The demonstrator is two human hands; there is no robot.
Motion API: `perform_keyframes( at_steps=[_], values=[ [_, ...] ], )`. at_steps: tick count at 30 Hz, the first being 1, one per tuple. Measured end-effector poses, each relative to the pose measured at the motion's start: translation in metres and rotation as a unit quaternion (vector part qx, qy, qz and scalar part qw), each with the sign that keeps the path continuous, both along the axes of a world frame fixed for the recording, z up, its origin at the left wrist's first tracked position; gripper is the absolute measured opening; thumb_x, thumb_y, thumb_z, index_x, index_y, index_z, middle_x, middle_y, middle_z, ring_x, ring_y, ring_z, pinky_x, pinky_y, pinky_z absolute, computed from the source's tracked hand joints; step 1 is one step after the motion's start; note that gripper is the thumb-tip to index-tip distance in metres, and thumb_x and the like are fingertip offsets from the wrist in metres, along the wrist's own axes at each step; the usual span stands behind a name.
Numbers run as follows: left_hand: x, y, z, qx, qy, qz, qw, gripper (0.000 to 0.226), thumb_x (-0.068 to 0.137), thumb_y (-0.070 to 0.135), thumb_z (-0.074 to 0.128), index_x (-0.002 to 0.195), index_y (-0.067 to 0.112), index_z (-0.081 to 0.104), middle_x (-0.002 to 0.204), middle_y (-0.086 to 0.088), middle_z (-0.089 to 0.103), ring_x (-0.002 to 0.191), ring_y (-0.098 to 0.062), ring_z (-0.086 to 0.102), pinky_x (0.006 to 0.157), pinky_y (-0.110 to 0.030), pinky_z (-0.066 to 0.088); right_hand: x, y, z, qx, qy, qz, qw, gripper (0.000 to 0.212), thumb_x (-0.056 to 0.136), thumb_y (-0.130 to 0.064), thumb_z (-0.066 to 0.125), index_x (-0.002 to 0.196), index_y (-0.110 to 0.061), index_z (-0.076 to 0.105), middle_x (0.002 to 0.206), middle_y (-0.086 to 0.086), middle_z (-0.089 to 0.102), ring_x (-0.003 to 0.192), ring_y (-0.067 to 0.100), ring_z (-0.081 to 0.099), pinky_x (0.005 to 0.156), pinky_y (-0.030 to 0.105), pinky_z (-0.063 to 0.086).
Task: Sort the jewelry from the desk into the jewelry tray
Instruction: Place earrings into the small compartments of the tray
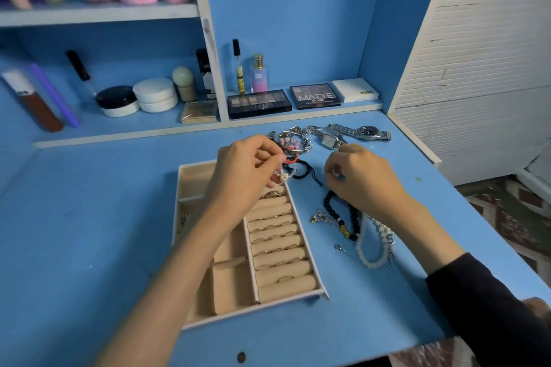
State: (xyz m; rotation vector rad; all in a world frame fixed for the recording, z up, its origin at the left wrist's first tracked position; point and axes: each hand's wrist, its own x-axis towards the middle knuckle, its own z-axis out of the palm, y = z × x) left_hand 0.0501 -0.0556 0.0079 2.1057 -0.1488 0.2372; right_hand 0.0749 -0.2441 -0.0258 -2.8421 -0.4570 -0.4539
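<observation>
Blue paint covers the desk (89, 217) where we work, with the beige jewelry tray (256, 310) lying at its middle and gold rings (284, 278) tucked between the padded rolls of its right-hand column. Our left hand (247, 167) hovers over the tray's far right corner, thumb and forefinger pinching a small pearly bracelet (284, 175) that dangles just above the rim. Our right hand (360, 179) is down at the desk to the right of the tray, fingers curled tight round a small shiny piece (335, 171) (too blurred for us to name). Near that wrist lie a black bead bracelet (329, 198) and a white bead necklace (368, 259), touching one another. Beyond the hands sit a tangle of chain bracelets (290, 135), a red band (293, 159), a black cord bracelet (304, 170), a square-faced watch (330, 140) and a round-faced watch (366, 132), all on the desk outside the tray. Eyeshadow palettes (259, 104) lie on the ledge behind.
</observation>
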Motion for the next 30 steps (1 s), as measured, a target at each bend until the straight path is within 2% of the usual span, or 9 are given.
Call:
perform_keyframes(
  at_steps=[4, 6, 8, 10, 14, 17, 22, 26, 30],
  values=[
    [-0.014, 0.024, -0.002, -0.003, 0.0, 0.023, 1.0, 0.014, 0.083, 0.011, 0.066, 0.075, 0.022, 0.062, 0.066, 0.003, 0.065, 0.044, -0.001, 0.059, 0.047, -0.011, 0.046, -0.009, 0.015, 0.005, 0.16, -0.055, -0.016, 0.985, 0.007, 0.084, -0.008, 0.06, 0.082, -0.006, 0.066, 0.078, 0.006, 0.061, 0.07, 0.023, 0.056, 0.065, 0.039, 0.05],
    [-0.023, 0.04, -0.003, -0.008, 0.004, 0.033, 0.999, 0.015, 0.082, 0.007, 0.066, 0.074, 0.02, 0.062, 0.063, 0.003, 0.063, 0.042, 0.0, 0.057, 0.046, -0.01, 0.044, -0.017, 0.028, 0.011, 0.239, -0.038, -0.009, 0.97, 0.006, 0.083, -0.008, 0.062, 0.08, -0.007, 0.068, 0.073, 0.004, 0.063, 0.066, 0.016, 0.057, 0.066, 0.029, 0.049],
    [-0.032, 0.057, -0.005, -0.008, 0.007, 0.043, 0.999, 0.014, 0.081, 0.005, 0.066, 0.074, 0.017, 0.063, 0.063, 0.001, 0.062, 0.042, 0.0, 0.056, 0.046, -0.008, 0.042, -0.026, 0.043, 0.017, 0.31, 0.004, 0.014, 0.951, 0.007, 0.082, -0.009, 0.065, 0.077, -0.012, 0.068, 0.064, -0.003, 0.062, 0.059, 0.008, 0.054, 0.057, 0.014, 0.043],
    [-0.041, 0.073, -0.008, 0.016, 0.002, 0.056, 0.998, 0.012, 0.08, 0.007, 0.067, 0.074, 0.017, 0.065, 0.063, 0.003, 0.063, 0.044, 0.0, 0.055, 0.049, -0.009, 0.043, -0.033, 0.06, 0.02, 0.346, 0.043, 0.04, 0.937, 0.011, 0.08, -0.009, 0.067, 0.074, -0.017, 0.066, 0.058, -0.008, 0.058, 0.055, 0.004, 0.051, 0.051, 0.01, 0.038],
    [-0.054, 0.095, -0.015, 0.091, 0.003, 0.054, 0.994, 0.02, 0.08, 0.015, 0.069, 0.069, 0.031, 0.062, 0.062, 0.015, 0.061, 0.055, 0.004, 0.057, 0.061, -0.014, 0.049, -0.039, 0.087, 0.017, 0.362, 0.097, 0.079, 0.924, 0.015, 0.081, -0.009, 0.067, 0.071, -0.02, 0.064, 0.055, -0.01, 0.055, 0.049, 0.0, 0.047, 0.049, 0.01, 0.034],
    [-0.064, 0.098, -0.017, 0.141, 0.017, 0.01, 0.99, 0.008, 0.082, 0.015, 0.067, 0.076, 0.021, 0.067, 0.063, 0.019, 0.058, 0.063, 0.006, 0.057, 0.062, -0.009, 0.045, -0.043, 0.099, 0.017, 0.352, 0.121, 0.096, 0.923, 0.01, 0.081, -0.011, 0.067, 0.073, -0.018, 0.067, 0.058, -0.008, 0.057, 0.051, 0.0, 0.048, 0.052, 0.01, 0.035],
    [-0.067, 0.102, -0.019, 0.227, 0.021, -0.03, 0.973, 0.005, 0.084, 0.025, 0.063, 0.085, 0.024, 0.068, 0.075, 0.011, 0.064, 0.076, -0.009, 0.06, 0.075, -0.033, 0.048, -0.048, 0.112, 0.022, 0.326, 0.124, 0.112, 0.93, 0.007, 0.078, -0.01, 0.069, 0.076, -0.016, 0.07, 0.061, -0.003, 0.059, 0.055, 0.003, 0.048, 0.053, 0.011, 0.036],
    [-0.068, 0.104, -0.019, 0.305, -0.006, -0.044, 0.951, 0.011, 0.086, 0.033, 0.059, 0.092, 0.028, 0.066, 0.07, 0.016, 0.041, 0.081, -0.003, 0.037, 0.075, -0.031, 0.042, -0.054, 0.117, 0.028, 0.311, 0.139, 0.13, 0.931, 0.007, 0.078, -0.009, 0.069, 0.074, -0.015, 0.07, 0.059, -0.006, 0.06, 0.054, 0.001, 0.05, 0.052, 0.009, 0.037],
    [-0.064, 0.108, -0.022, 0.322, -0.011, -0.055, 0.945, 0.016, 0.082, 0.039, 0.063, 0.092, 0.03, 0.071, 0.081, 0.015, 0.046, 0.083, -0.006, 0.031, 0.076, -0.029, 0.038, -0.059, 0.12, 0.033, 0.27, 0.156, 0.161, 0.936, 0.012, 0.076, -0.005, 0.07, 0.072, -0.016, 0.07, 0.058, -0.011, 0.06, 0.056, -0.004, 0.053, 0.055, 0.005, 0.038]
  ],
)
